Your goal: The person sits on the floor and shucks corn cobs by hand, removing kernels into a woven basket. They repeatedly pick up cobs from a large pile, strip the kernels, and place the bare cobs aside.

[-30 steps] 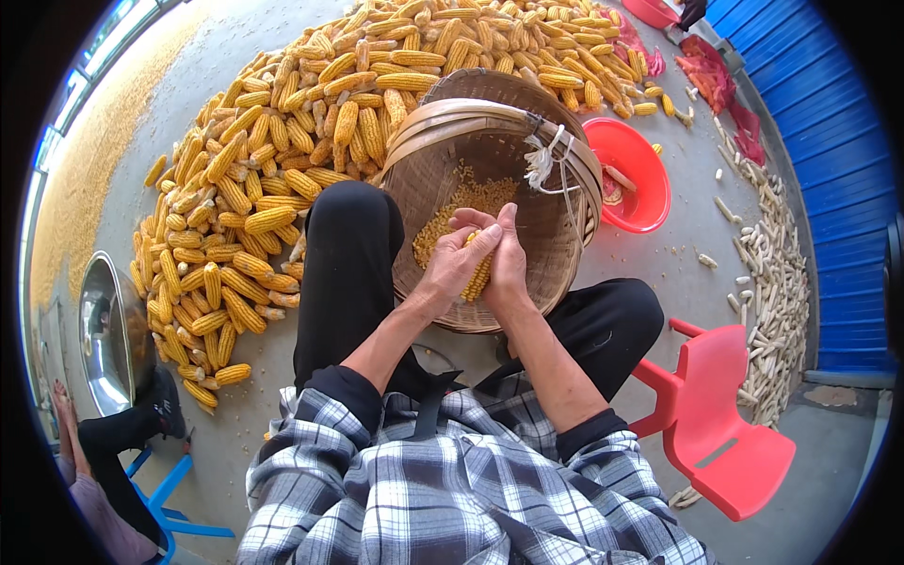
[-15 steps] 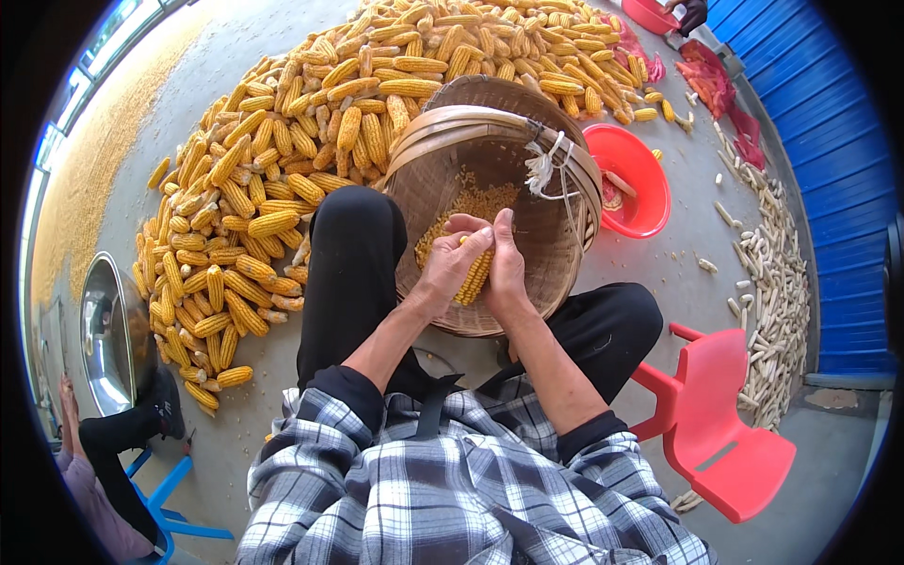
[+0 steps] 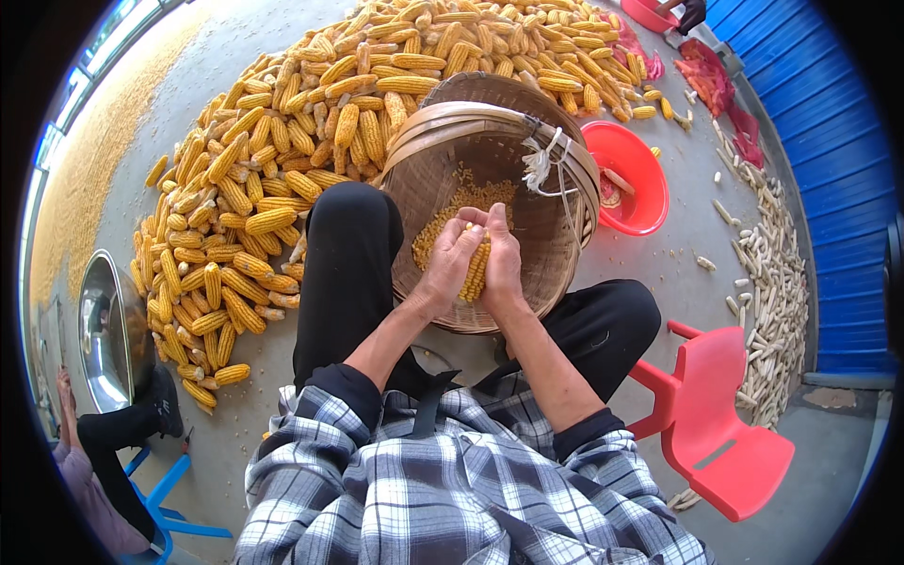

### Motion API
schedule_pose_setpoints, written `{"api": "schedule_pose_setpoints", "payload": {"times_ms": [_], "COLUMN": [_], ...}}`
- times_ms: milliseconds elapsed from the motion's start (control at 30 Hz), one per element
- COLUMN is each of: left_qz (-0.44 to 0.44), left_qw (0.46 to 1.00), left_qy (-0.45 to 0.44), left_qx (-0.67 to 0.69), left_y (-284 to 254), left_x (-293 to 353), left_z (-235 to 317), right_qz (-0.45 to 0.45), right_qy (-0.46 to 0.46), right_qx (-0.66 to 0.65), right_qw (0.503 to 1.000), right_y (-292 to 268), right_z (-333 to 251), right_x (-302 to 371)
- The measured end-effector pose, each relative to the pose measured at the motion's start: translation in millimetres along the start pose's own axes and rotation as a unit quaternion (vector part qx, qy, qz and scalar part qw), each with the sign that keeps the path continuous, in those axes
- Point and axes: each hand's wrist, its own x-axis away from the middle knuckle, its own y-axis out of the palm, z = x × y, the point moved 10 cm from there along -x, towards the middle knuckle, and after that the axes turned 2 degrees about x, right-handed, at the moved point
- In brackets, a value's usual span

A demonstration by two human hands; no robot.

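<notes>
Between both palms I hold a yellow corn cob [image 3: 475, 271], tilted, above the woven bamboo basket [image 3: 556, 240] that stands between my knees. My left hand [image 3: 446, 268] wraps its near side, thumb along the top. Around the other side closes my right hand [image 3: 500, 261], thumb pointing up and away from me. Part of the cob is hidden by the fingers. Loose corn kernels [image 3: 482, 195] lie in the bottom of the basket, just beyond my hands. A thick bent handle [image 3: 471, 115] arches over the basket, with white string [image 3: 539, 165] tied to it.
A large heap of corn cobs [image 3: 273, 169] spreads left and ahead. Right of the basket sit a red basin [image 3: 640, 202] and a red chair [image 3: 720, 424]. Stripped cobs [image 3: 777, 320] line the blue wall [image 3: 852, 188]. At left are a metal bowl [image 3: 104, 330] and a seated person [image 3: 104, 480].
My hands have shifted slightly on the cob, the right thumb coming down closer to the left. The cob stands a little more upright. Both hands stay over the basket.
</notes>
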Motion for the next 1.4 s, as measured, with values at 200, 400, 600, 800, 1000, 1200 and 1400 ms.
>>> {"api": "schedule_pose_setpoints", "payload": {"times_ms": [200, 400, 600, 800, 1000, 1200, 1400], "left_qz": [0.086, 0.032, 0.036, 0.052, 0.009, 0.000, -0.085], "left_qw": [0.995, 0.996, 0.995, 0.978, 0.973, 0.966, 0.973], "left_qy": [0.037, -0.044, -0.074, -0.193, -0.201, -0.216, -0.181], "left_qx": [-0.038, 0.065, -0.058, 0.068, 0.111, 0.139, 0.114], "left_y": [-38.3, -7.1, -2.7, -13.0, 16.0, -1.9, 30.9], "left_x": [-10.7, 3.3, 12.7, 17.7, 26.2, 21.0, 25.9], "left_z": [-9.2, 3.8, -6.7, -34.6, -6.1, -33.1, 3.4], "right_qz": [-0.002, 0.072, 0.090, 0.056, 0.049, 0.024, 0.080], "right_qy": [-0.087, -0.003, -0.072, -0.140, -0.126, -0.144, -0.045], "right_qx": [0.111, -0.017, 0.014, 0.072, 0.065, 0.069, -0.111], "right_qw": [0.990, 0.997, 0.993, 0.986, 0.989, 0.987, 0.990], "right_y": [11.6, -4.6, -22.8, -3.3, -9.8, 4.7, -16.9], "right_z": [-7.8, -8.9, -7.1, -31.3, -34.1, -37.6, -36.5], "right_x": [4.5, 7.0, -1.0, 10.3, 4.0, 8.7, -2.2]}}
